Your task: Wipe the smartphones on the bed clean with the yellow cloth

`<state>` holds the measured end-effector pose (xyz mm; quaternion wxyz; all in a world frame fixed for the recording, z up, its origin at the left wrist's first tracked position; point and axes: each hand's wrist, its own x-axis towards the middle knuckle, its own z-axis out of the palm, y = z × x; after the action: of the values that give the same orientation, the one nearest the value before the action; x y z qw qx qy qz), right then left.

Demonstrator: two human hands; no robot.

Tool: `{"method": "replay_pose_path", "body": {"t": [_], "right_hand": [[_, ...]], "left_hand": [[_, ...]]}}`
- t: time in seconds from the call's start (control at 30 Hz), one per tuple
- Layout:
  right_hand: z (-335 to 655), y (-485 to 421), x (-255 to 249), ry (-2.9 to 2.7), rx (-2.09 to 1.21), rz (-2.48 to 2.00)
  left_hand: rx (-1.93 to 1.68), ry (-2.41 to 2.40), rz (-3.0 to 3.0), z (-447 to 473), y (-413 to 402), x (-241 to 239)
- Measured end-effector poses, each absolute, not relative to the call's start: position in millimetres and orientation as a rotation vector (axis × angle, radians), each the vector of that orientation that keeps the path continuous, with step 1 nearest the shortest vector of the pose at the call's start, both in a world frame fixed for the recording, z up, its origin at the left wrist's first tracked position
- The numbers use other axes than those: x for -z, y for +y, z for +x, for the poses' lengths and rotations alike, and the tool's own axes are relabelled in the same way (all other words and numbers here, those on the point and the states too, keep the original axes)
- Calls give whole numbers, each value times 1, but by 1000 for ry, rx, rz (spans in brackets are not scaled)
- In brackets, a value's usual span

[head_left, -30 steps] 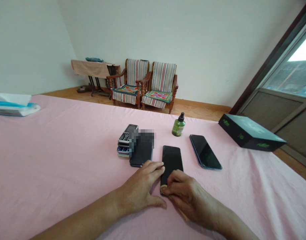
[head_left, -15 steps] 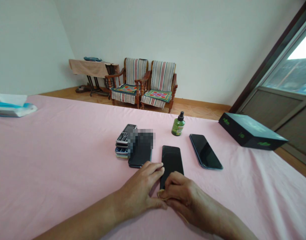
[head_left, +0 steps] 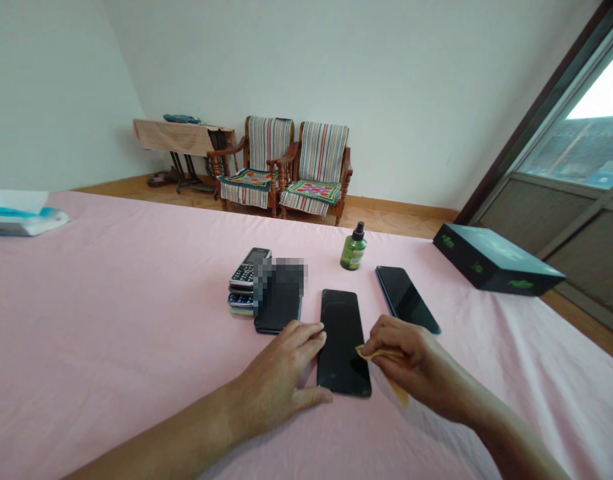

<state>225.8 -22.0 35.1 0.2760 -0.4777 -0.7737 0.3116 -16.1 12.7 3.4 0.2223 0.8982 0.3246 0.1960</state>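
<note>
Pink fabric (head_left: 136, 320) spreads under the left hand (head_left: 292, 367), splayed and touching the black phone (head_left: 339, 330) to its right. The right hand (head_left: 419, 360) pinches a yellow cloth (head_left: 398, 393) at that phone's edge. Past the left hand sit stacked phones (head_left: 245, 275); past the right, another phone (head_left: 406, 299); farther, a green bottle (head_left: 353, 256).

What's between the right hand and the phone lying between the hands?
A yellow cloth, pinched by the right hand; its tip is at the right edge of the phone, as the head view shows.
</note>
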Motion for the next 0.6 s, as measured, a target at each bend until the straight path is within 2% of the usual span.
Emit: {"method": "replay_pose_path", "body": {"t": [0.17,0.27,0.53,0.6], "right_hand": [[205,-28,-27,-2181,-1020,-1076],[205,-24,-20,-2179,-1016,-1078],[230,4,4,-1997,-472,-1261],[225,1,2,-1986,-472,-1248]], "left_hand": [[-600,896,2474,-13,9,-7],[-594,857,2505,-13,8,-5],[-605,827,2620,-14,5,-4],[-602,735,2707,-14,2,-9]]}}
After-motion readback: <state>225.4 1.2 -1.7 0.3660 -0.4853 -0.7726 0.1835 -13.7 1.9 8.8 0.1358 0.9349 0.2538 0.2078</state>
